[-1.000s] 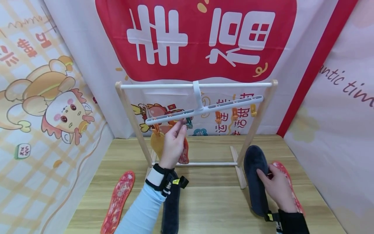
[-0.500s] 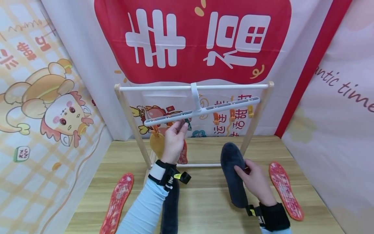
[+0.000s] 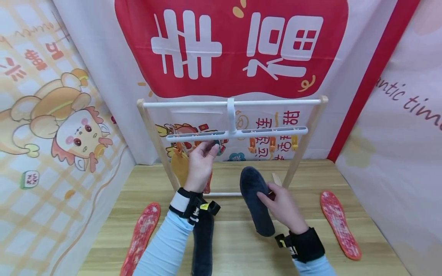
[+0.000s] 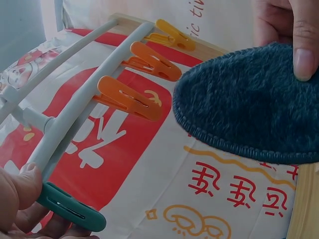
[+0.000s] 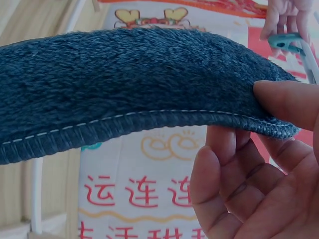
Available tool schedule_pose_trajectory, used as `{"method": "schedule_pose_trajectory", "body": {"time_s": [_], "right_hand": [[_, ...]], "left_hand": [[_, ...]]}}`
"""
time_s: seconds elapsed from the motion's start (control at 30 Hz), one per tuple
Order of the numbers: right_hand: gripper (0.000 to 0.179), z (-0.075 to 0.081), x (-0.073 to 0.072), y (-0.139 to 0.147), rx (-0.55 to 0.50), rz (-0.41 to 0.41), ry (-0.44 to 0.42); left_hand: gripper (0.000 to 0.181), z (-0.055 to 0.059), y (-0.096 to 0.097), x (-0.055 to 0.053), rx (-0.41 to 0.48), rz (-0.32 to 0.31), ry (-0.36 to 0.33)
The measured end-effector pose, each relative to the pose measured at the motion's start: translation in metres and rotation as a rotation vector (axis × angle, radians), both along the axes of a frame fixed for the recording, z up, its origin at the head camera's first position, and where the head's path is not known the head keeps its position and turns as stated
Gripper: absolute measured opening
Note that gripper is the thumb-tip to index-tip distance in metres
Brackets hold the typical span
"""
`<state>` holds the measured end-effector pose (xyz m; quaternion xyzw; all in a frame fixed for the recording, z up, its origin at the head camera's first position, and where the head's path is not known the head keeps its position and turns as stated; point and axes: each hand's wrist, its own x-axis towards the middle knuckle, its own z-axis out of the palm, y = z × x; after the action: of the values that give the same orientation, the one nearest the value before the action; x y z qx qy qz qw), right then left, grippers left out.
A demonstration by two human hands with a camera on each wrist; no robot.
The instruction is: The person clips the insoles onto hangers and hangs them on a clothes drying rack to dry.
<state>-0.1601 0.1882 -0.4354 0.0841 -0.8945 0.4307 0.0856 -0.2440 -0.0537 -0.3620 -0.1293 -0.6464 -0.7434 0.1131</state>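
In the head view my right hand (image 3: 284, 209) pinches a dark blue fuzzy insole (image 3: 253, 191), thumb on top and fingers beneath. The insole is raised, toe end toward the rack. My left hand (image 3: 199, 166) holds the white clip hanger (image 3: 269, 132) by its bar, left of the middle. Its thumb lies on the bar and its fingers are behind a green clip (image 4: 72, 206) in the left wrist view. Two orange clips (image 4: 130, 99) and a yellow clip (image 4: 175, 36) hang on the other side. A yellow insole (image 3: 180, 166) and a partly hidden red insole (image 3: 208, 186) hang behind my left hand.
The hanger hooks over the top rail (image 3: 276, 102) of a wooden rack. Red patterned insoles lie at left (image 3: 141, 234) and right (image 3: 340, 224). Another dark insole (image 3: 203, 245) lies beneath my left forearm on the wood-grain surface (image 3: 235, 249). Printed cloth walls enclose the space.
My right hand has carried the dark insole leftward from beside the right red insole toward the hanger. The hanger bar has turned from slanted to nearly level, with my left hand still on it.
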Motion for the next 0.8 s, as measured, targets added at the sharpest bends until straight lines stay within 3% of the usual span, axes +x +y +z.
{"method": "schedule_pose_trajectory", "body": {"time_s": [0.47,0.8], "right_hand": [[0.010,0.012,-0.023,-0.037,-0.038,0.128,0.040],[0.022,0.007,-0.039,-0.054,-0.034,0.131,0.034]], "left_hand": [[0.038,0.006,-0.014,0.005,0.013,0.045,-0.056],[0.032,0.009,-0.011,0.007,0.043,0.114,-0.082]]}}
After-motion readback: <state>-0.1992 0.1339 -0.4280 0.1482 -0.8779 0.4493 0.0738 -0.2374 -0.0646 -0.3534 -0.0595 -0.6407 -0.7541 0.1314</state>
